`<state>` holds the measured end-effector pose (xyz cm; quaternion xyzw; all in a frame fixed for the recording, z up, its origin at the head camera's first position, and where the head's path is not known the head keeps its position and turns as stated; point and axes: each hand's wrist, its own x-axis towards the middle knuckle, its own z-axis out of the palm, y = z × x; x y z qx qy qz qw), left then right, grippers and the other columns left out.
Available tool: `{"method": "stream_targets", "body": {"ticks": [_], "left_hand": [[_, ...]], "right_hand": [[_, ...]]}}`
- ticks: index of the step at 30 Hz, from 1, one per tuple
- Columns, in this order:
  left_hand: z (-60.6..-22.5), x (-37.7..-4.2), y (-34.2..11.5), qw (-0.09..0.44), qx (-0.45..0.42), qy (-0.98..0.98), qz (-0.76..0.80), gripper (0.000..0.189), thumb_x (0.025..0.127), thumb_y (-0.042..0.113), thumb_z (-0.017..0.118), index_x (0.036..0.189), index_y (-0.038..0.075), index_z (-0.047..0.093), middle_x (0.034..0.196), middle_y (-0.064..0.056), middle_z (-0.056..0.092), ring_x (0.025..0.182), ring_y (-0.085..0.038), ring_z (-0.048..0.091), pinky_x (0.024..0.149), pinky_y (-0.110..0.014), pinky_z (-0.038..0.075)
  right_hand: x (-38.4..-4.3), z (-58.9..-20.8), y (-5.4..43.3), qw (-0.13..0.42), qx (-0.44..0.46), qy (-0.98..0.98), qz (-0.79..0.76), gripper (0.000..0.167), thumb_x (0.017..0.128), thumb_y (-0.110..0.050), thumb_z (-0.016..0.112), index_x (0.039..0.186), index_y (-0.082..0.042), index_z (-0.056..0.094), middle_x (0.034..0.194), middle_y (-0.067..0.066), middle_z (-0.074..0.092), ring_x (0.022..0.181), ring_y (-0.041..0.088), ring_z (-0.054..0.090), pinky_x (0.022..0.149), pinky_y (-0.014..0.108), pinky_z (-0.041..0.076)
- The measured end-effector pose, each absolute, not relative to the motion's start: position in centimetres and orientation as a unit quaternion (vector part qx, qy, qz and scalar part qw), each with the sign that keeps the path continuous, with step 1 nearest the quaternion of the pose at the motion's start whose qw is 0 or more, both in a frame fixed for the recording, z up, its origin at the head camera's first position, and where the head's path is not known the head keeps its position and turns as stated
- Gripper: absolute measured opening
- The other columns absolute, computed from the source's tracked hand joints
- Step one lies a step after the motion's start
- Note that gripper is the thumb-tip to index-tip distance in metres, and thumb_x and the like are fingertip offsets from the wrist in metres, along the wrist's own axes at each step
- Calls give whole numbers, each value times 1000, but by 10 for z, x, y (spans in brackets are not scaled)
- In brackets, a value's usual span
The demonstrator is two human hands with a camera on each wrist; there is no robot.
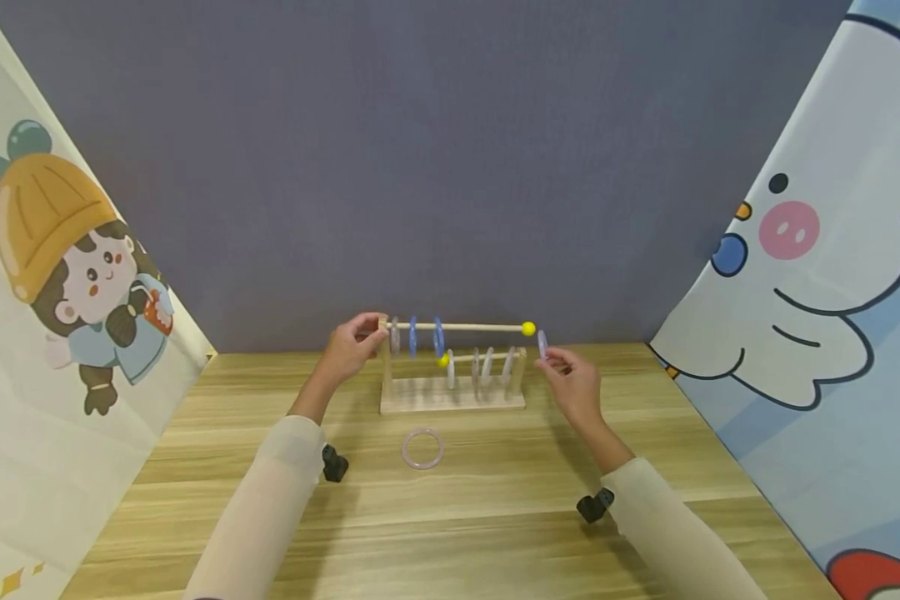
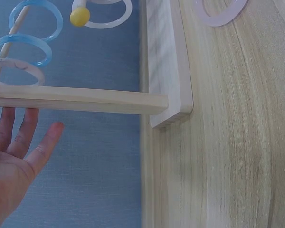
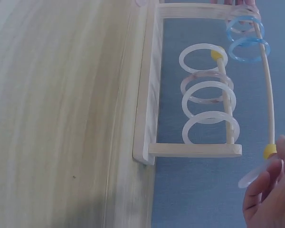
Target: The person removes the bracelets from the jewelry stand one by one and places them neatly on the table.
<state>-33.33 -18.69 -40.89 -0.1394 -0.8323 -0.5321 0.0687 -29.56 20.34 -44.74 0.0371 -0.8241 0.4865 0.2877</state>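
Beside the upper yellow ball (image 1: 528, 329), the right hand (image 1: 576, 386) pinches a ring (image 1: 542, 342); the left hand (image 1: 349, 347) grips the taller wooden post (image 1: 387, 367)

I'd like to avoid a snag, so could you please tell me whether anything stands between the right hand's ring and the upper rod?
Only the yellow ball tipping the upper rod, beside the ring in the right hand; past the ball, the rod is bare up to the blue rings.
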Motion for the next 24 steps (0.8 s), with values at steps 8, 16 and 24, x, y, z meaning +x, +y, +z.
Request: {"method": "stream_targets", "body": {"ticks": [8, 16, 24], "left_hand": [[-410, -333, -186, 67, -137, -832, -533, 43, 103, 32, 63, 139, 10, 59, 129, -18, 65, 113, -34, 66, 90, -55, 60], [-408, -333, -187, 71, -139, -834, -530, 46, 103, 32, 63, 140, 5, 58, 130, -20, 64, 113, -36, 66, 87, -50, 62], [-409, -334, -186, 70, -137, -834, -530, 48, 103, 33, 62, 141, 4, 57, 130, -20, 64, 113, -36, 66, 90, -55, 60]], "right_hand": [[-287, -451, 202, 280, 98, -848, 439, 21, 80, -11, 87, 98, -2, 80, 81, 14, 76, 57, 3, 59, 50, 13, 47], [-279, -459, 197, 279, 189, -866, 369, 22, 74, -8, 90, 94, -5, 81, 76, 7, 75, 55, 3, 55, 49, 16, 47], [-268, -468, 182, 204, 262, -886, 323, 23, 73, -13, 91, 94, -10, 82, 79, 0, 76, 61, 3, 57, 54, 19, 49]]}}
